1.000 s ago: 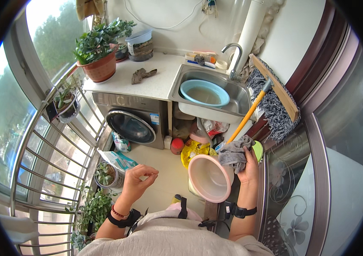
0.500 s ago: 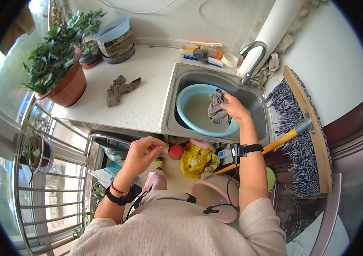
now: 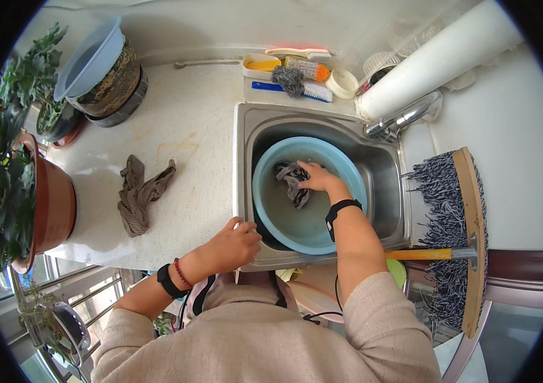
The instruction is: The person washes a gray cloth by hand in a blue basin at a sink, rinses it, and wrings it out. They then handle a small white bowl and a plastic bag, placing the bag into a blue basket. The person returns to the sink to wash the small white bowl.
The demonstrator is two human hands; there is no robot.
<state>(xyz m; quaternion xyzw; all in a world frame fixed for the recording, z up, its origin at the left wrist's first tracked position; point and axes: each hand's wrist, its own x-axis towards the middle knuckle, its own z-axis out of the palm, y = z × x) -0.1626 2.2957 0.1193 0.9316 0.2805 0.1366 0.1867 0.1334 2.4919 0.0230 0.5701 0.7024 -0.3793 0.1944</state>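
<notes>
In the sink (image 3: 386, 191) sits a light blue basin (image 3: 348, 165) of cloudy water. A crumpled grey cloth (image 3: 294, 182) lies in that water, and my right hand (image 3: 320, 180) grips its right side with thumb and fingers. Part of the cloth is hidden under the fingers. My left hand (image 3: 236, 244), fingers curled in and nothing visible in them, is at the front left corner of the sink. Left of the sink, a twisted grey-brown cloth (image 3: 139, 198) lies on the white counter (image 3: 201, 185).
Behind the sink are a scrubbing brush (image 3: 297, 52), a steel scourer (image 3: 289, 80) and a round dish (image 3: 342, 83). The faucet (image 3: 405, 118) stands at the back right corner, a mop (image 3: 469, 236) at the right. Potted plants (image 3: 48, 198) line the left side.
My right hand has lowered the grey cloth into the basin's water. My left hand has moved up to the sink's front edge. The view has shifted closer over the counter.
</notes>
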